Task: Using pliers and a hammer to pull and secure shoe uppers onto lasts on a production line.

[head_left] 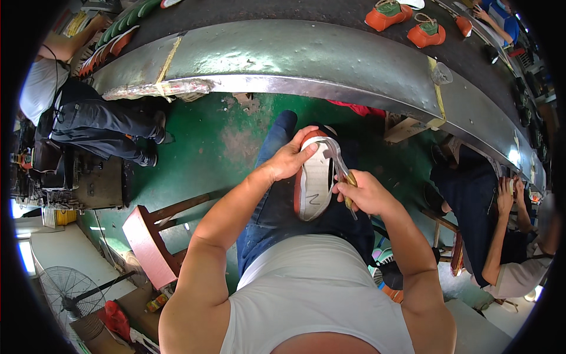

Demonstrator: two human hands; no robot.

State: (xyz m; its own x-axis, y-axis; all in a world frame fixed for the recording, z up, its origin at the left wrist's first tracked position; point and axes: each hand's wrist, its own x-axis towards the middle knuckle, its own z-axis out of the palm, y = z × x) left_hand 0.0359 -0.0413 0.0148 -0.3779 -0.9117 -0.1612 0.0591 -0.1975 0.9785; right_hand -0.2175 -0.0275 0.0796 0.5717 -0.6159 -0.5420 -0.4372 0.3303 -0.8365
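An orange-red shoe (314, 187) rests on my lap with its pale bottom facing up. Its underside has a dark pen-like mark near the closer end. My left hand (288, 160) grips the far end, thumb across the bottom and fingers around the side. In my right hand (367, 193) is a metal tool with a yellowish handle (351, 179), the fingers closed around it. The tool lies along the shoe's right side. A shiny, curved greyish length runs from it to the far end; I cannot tell whether this belongs to the tool or the shoe.
Ahead curves a long metal-edged workbench (265, 56), with orange shoes (425, 34) on its dark surface. A wooden stool (150, 245) stands left, beyond it a fan (68, 295). Co-workers are at the left (94, 115) and right (466, 189); another is at the far right.
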